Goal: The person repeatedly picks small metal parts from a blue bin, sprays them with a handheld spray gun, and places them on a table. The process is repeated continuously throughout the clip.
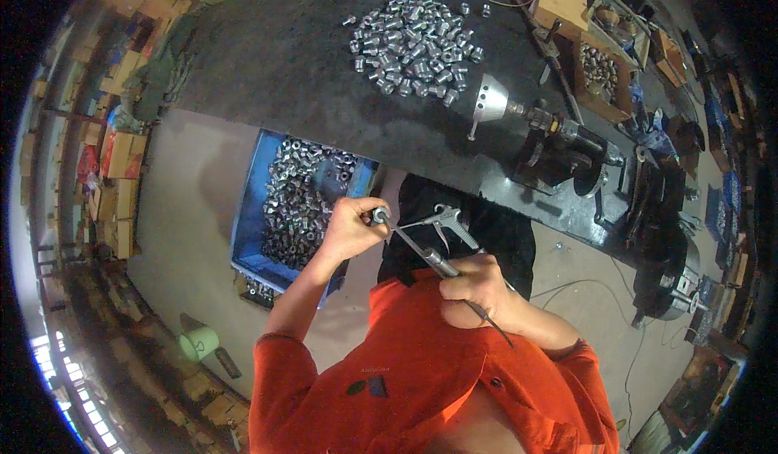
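My left hand [348, 229] holds a small metal cylinder part [379, 215] above the blue crate. My right hand [478, 288] grips a metal air blow gun [438, 239] whose thin nozzle points at the part and touches it. A dark hose runs from the gun down past my right wrist. Both forearms come up from an orange shirt at the lower edge.
A blue crate [247, 211] full of similar metal parts stands on the floor below my left hand. A heap of shiny parts [415, 44] lies on the dark workbench [284, 57]. A drilling machine with chuck [551, 130] sits at right. A green mug [198, 343] stands on the floor.
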Demonstrator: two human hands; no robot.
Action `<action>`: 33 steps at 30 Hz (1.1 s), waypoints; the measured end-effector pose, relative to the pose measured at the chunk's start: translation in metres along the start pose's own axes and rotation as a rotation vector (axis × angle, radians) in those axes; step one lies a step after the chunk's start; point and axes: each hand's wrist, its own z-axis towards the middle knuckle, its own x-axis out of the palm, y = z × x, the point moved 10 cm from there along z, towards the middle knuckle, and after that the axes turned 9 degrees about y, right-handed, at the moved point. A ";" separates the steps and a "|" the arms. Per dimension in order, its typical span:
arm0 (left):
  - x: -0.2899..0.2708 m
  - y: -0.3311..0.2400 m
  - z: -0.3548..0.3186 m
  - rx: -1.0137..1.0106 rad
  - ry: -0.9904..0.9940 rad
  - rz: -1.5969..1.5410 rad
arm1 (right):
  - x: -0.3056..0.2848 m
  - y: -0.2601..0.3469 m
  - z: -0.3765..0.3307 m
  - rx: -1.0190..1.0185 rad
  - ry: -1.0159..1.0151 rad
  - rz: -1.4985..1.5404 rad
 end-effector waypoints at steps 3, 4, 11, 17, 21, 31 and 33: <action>0.001 -0.006 0.001 0.042 -0.004 0.094 | 0.006 -0.006 0.000 0.042 0.027 -0.027; 0.000 -0.012 0.000 0.080 -0.033 0.172 | 0.006 -0.008 0.002 0.069 0.033 -0.020; 0.019 -0.046 -0.002 0.341 -0.084 0.430 | 0.011 -0.062 0.007 0.284 0.002 0.390; -0.045 0.004 0.006 -0.069 -0.173 0.210 | -0.055 -0.055 -0.033 0.387 -0.200 0.381; -0.052 -0.003 0.019 -0.028 -0.187 0.133 | -0.044 -0.052 -0.039 0.399 -0.143 0.155; -0.078 -0.021 0.056 0.087 -0.300 0.330 | -0.030 -0.051 -0.036 0.357 -0.138 0.201; -0.089 -0.018 0.077 -0.011 -0.281 0.447 | -0.028 -0.053 -0.037 0.321 -0.162 0.280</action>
